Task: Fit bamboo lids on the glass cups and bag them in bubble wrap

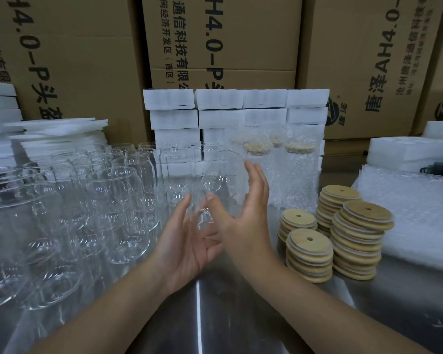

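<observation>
Item under handling: one clear glass cup (pixel 219 180), bare and without a lid, held tilted in the air just left of the stacks of bamboo lids (pixel 310 249), rim uppermost and away from the person.

Handling assessment: the glass is judged rigid, smooth and breakable, moderately heavy for its bulk, and liable to slip. The straight side wall offers the safest hold. The rim should stay free to take a lid.

Grip: the left hand (pixel 187 244) lies palm up under the lower end of the cup, fingers extended and relaxed. The right hand (pixel 248 213) stands against the side nearer the lid stacks, fingers (pixel 256 175) straight, its thumb at the front wall. Neither hand is curled around the cup. It appears cradled between two spread hands, though exact contact through the glass cannot be told.

Surroundings: rows of unlidded cups (pixel 108 200) stand well left of the lid stacks. Lidded cups in bubble wrap (pixel 297 172) stand directly behind them. A pile of bubble wrap (pixel 414 215) lies to their right. All rest on a steel table (pixel 241 323).
</observation>
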